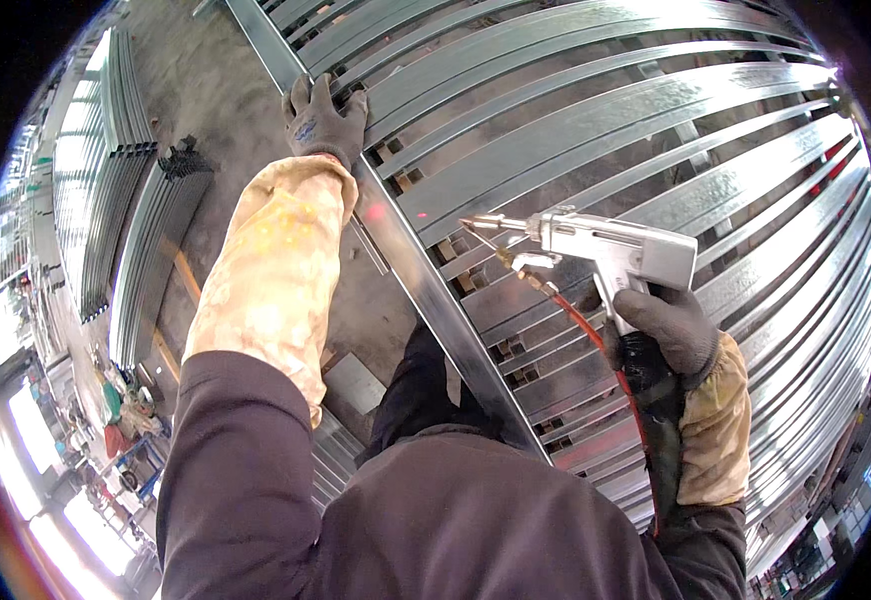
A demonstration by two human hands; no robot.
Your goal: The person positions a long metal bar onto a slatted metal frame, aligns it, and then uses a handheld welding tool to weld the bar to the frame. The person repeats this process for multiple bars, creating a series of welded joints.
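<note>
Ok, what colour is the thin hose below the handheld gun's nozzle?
The thin hose is red, best seen in the head view, the only one.

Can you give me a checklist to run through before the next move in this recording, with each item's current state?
1. Right hand closed on the gun-shaped tool: ok.
2. Left hand on the edge rail: ok.
3. Both hands gloved: ok.
4. Left hand apart from the tool's tip: ok.
5. Tip clear of the metal slats: cannot tell from this view.
6. Whole red hose undamaged: cannot tell.
</note>
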